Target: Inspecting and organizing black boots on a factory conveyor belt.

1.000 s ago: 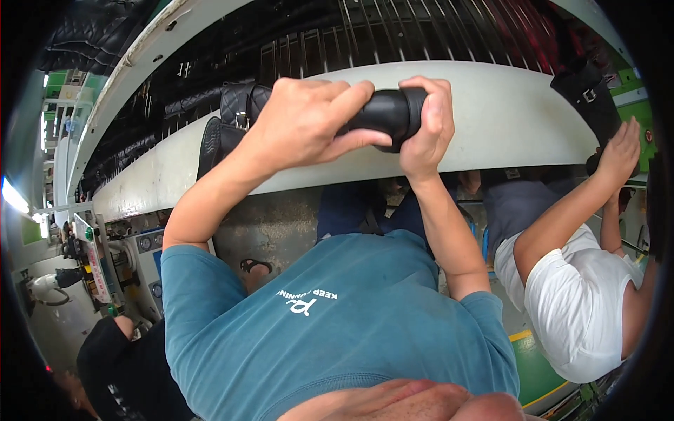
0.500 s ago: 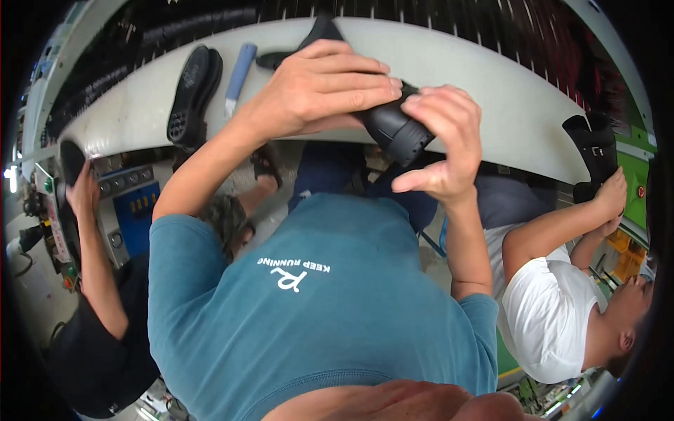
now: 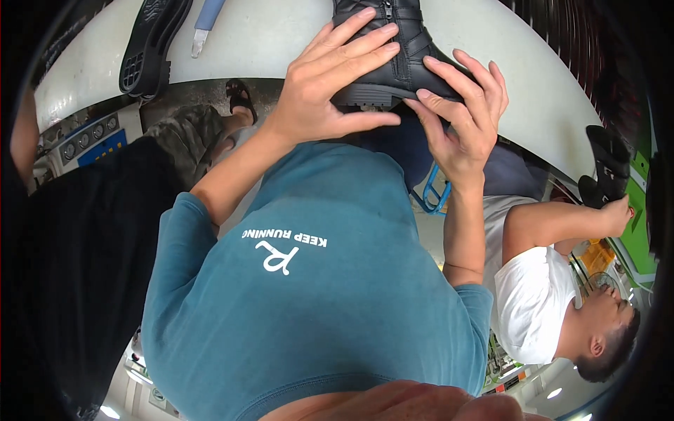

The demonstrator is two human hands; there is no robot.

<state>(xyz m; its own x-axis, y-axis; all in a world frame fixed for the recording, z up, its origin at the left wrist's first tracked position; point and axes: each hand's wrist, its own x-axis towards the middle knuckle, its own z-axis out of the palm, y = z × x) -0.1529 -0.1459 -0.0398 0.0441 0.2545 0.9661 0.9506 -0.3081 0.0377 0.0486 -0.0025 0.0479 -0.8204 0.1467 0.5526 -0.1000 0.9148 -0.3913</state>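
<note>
Both hands clasp black zip boot (image 3: 390, 52) at heel: left hand (image 3: 330, 91) over side, right hand (image 3: 460, 116) cupping back. Boot stands on white bench (image 3: 281, 42). Step judged: seating or checking sole; next needs firm heel pressure.

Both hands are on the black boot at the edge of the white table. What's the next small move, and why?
Probably slide the black boot a little farther onto the white table. Its heel sits right at the table's near edge, with the left hand spread over its side and the right hand cupping the heel end. Moved inward, it would rest steadily, clear of the black sole lying to the left.
</note>
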